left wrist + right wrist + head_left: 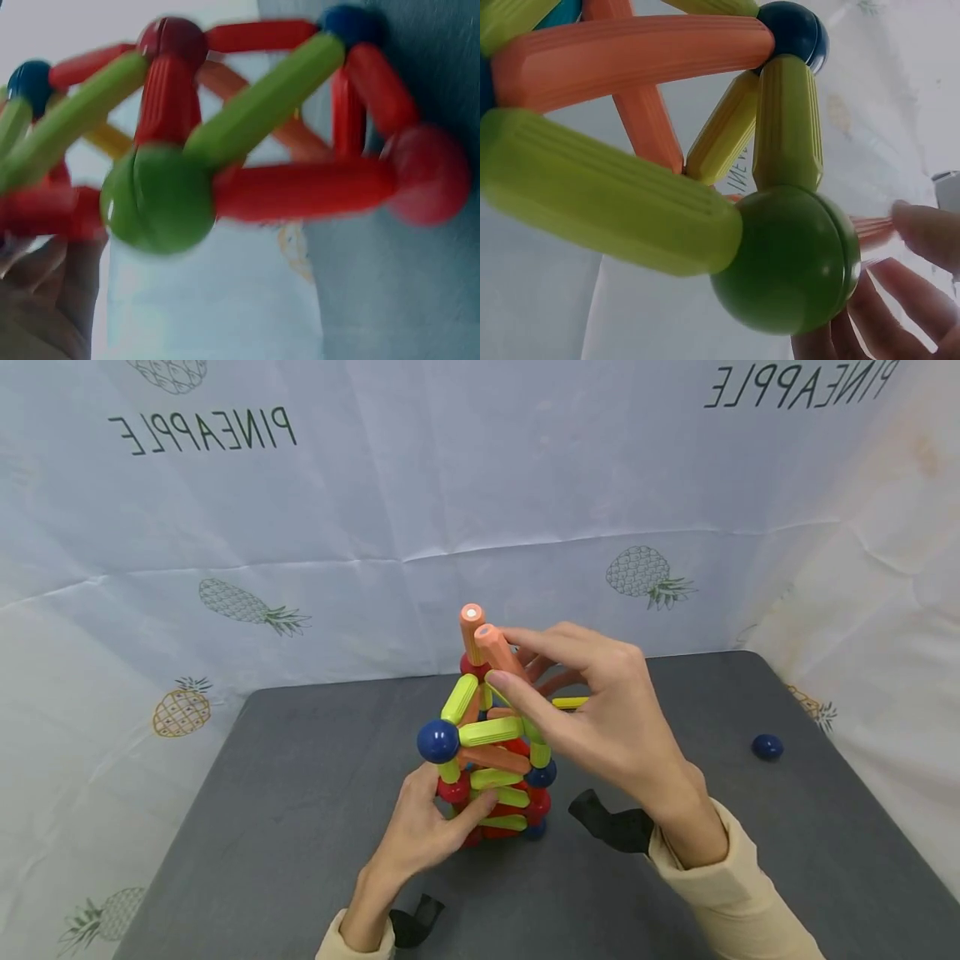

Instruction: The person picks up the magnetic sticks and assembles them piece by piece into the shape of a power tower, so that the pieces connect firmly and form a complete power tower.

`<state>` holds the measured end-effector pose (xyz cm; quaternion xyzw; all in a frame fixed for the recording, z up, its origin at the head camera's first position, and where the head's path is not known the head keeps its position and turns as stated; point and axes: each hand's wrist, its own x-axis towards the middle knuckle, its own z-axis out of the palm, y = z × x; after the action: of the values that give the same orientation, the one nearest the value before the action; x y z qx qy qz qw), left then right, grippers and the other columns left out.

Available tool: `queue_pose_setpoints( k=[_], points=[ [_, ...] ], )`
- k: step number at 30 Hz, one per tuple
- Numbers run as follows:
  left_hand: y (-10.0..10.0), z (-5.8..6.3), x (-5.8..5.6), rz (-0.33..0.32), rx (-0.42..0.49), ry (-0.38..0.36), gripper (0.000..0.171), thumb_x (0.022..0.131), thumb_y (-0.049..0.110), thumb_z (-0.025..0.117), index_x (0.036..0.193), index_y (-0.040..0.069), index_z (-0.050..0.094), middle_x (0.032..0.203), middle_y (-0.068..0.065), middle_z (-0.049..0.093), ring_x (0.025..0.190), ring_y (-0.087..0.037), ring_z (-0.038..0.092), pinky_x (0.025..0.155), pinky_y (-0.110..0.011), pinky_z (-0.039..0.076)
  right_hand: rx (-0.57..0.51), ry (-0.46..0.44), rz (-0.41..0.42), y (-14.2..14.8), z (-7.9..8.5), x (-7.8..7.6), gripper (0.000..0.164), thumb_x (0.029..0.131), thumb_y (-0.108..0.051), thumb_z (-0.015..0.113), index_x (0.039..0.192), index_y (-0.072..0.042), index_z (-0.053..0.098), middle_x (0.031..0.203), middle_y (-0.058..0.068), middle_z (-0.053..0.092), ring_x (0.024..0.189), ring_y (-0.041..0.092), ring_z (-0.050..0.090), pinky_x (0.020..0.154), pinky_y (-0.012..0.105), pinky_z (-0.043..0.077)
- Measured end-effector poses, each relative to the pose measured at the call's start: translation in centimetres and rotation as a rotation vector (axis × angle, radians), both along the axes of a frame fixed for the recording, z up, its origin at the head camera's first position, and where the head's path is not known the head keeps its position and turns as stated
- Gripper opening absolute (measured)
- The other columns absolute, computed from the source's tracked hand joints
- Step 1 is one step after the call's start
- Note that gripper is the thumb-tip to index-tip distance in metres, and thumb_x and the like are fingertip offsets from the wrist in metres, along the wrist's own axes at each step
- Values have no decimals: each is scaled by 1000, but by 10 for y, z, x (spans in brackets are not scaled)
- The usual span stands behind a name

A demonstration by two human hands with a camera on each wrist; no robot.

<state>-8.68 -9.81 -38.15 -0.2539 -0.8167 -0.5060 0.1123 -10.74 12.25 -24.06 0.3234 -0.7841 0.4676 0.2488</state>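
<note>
A tall tower of magnetic rods [491,732] and balls stands on the grey table. My left hand [423,822] holds its lower left side, thumb across the front rods near a red ball [453,790]. At the top, my right hand [615,702] pinches a short orange rod [498,652] between thumb and fingers. That rod's lower end is at the green ball [784,259] on the upper right corner. Behind it, another orange rod [472,631] rises from a red ball [474,666]. A blue ball [438,741] forms the upper left corner.
A loose blue ball [767,747] lies on the table [300,777] at the right. Black straps [611,822] hang by both wrists. White pineapple-print cloth [465,485] stands behind and beside the table.
</note>
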Motion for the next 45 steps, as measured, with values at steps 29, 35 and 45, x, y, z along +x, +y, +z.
queue_pose_setpoints(
  k=[29, 35, 45],
  points=[
    [-30, 33, -74, -667, 206, -291, 117, 72, 42, 92, 155, 3, 20, 142, -7, 45, 124, -11, 53, 102, -29, 52, 689, -491, -384, 60, -202, -122, 30, 92, -8, 75, 121, -2, 73, 118, 22, 67, 110, 44, 60, 90, 63, 50],
    [-9, 29, -50, -265, 135, -161, 117, 67, 60, 89, 150, 13, 23, 143, -13, 42, 131, -19, 45, 107, -47, 44, 636, -582, -342, 66, -195, -119, 22, 93, -11, 74, 113, -3, 76, 108, 19, 72, 94, 34, 68, 82, 51, 57],
    [34, 10, -29, 299, 148, 162, 97, 75, 67, 78, 134, 3, 37, 116, -8, 66, 110, -19, 63, 92, -44, 46, -24, -272, -284, 45, -77, -87, 38, 95, -16, 73, 130, -3, 68, 108, 21, 72, 91, 29, 73, 71, 25, 60]
  ],
)
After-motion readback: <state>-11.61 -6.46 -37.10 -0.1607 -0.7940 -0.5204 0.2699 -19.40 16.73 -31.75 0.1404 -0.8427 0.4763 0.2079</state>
